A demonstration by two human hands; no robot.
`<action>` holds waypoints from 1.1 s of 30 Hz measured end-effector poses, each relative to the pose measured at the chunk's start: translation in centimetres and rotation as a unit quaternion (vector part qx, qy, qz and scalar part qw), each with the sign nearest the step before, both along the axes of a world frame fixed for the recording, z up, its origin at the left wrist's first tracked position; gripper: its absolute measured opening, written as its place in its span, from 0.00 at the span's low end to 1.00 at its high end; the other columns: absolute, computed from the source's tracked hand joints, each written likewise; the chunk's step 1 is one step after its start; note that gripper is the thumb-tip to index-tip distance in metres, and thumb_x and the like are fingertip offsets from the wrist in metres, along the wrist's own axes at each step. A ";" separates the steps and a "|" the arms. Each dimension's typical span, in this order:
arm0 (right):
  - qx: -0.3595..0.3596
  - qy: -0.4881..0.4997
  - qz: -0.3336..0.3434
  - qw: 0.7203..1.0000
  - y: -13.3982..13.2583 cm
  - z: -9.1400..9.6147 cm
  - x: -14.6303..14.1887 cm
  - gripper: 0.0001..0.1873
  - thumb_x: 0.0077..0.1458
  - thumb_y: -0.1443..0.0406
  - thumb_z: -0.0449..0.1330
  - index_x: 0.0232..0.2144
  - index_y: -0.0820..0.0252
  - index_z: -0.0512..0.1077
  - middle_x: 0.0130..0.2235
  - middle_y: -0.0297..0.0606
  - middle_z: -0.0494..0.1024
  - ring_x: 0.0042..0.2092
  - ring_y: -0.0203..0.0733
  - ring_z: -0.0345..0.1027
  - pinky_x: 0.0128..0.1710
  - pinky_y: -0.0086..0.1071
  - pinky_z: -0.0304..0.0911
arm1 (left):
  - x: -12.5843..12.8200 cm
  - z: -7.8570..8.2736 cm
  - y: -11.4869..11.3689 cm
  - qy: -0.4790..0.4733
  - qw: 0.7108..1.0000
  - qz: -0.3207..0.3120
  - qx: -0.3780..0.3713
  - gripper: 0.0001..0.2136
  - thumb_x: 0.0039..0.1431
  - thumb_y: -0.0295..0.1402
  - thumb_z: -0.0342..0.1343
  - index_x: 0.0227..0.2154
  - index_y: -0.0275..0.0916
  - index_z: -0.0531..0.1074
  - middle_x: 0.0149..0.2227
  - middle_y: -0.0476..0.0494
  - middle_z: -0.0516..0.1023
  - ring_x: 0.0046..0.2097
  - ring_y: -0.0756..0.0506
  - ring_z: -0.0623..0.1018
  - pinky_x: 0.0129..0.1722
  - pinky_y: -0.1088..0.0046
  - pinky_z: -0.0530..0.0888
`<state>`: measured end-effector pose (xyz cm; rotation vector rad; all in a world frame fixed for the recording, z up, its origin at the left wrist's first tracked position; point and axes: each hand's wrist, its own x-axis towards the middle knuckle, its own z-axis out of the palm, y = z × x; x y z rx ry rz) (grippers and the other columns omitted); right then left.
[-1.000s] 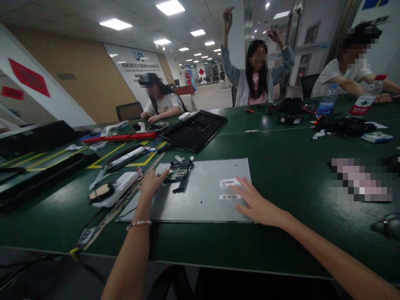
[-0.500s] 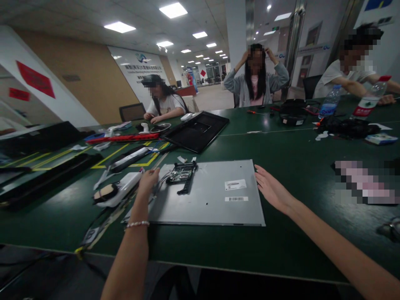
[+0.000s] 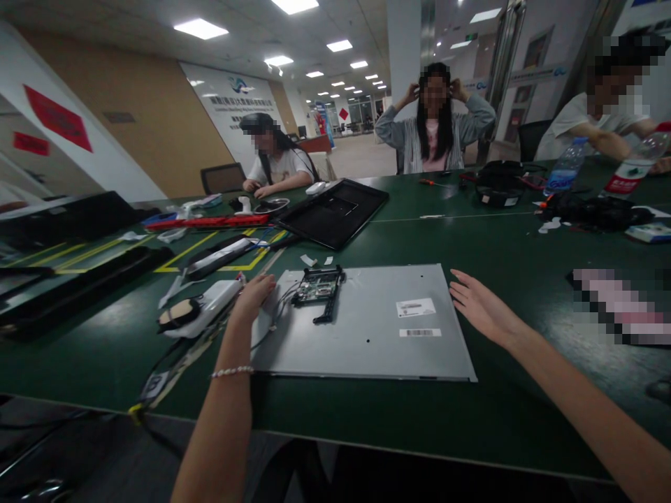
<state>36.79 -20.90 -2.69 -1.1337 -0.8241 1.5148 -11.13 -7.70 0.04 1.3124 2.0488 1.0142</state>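
Observation:
A flat silver LCD panel (image 3: 377, 349) lies back side up on the green table in front of me. Two white labels (image 3: 416, 308) are stuck on its right half. A small green circuit board on a black bracket (image 3: 321, 288) rests on the panel's upper left, with thin cables running off to the left. At the left edge is my left hand (image 3: 255, 297), fingers loosely bent and pointing forward; whether it touches the panel is hard to see. My right hand (image 3: 482, 305) is open beside the right edge, fingers stretched toward it and holding nothing.
Left of me lie a white device with a tan patch (image 3: 202, 309), cables and long black frame parts (image 3: 89, 286). A black monitor cover (image 3: 335, 213) lies beyond the panel. Bottles (image 3: 566, 168) stand at the far right. Several people sit across the table.
The panel with its circuit board has shifted to the right. My right hand has moved right as well, staying by the panel's edge. The camera view has turned slightly.

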 end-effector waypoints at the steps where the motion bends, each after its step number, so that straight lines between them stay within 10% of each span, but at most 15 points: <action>1: 0.009 -0.009 0.004 1.000 0.0 -0.1 -0.1 0.42 0.56 0.47 0.53 0.67 0.54 0.45 0.69 0.44 0.51 0.69 0.46 0.42 0.68 0.42 0.44 | 0.0 0.0 0.1 -0.022 1.000 -0.001 -0.002 0.14 0.61 0.36 0.51 0.45 0.33 0.69 0.43 0.35 0.77 0.47 0.42 0.77 0.43 0.71 0.73; 14: 0.019 -0.134 -0.025 0.990 0.7 -0.4 3.9 0.33 0.54 0.48 0.58 0.61 0.44 0.59 0.68 0.36 0.55 0.68 0.51 0.47 0.67 0.49 0.41 | -0.1 -0.8 0.1 -0.092 0.990 -0.096 -0.049 0.19 0.53 0.41 0.61 0.46 0.39 0.71 0.46 0.37 0.77 0.50 0.39 0.76 0.48 0.66 0.74; 33: 0.000 -0.211 -0.047 0.976 0.7 -0.2 7.5 0.37 0.56 0.44 0.51 0.65 0.43 0.51 0.69 0.44 0.53 0.63 0.57 0.59 0.58 0.51 0.61 | 1.3 0.0 0.5 -0.319 0.935 -0.117 -0.100 0.23 0.59 0.34 0.54 0.58 0.39 0.64 0.44 0.34 0.79 0.49 0.38 0.78 0.47 0.62 0.75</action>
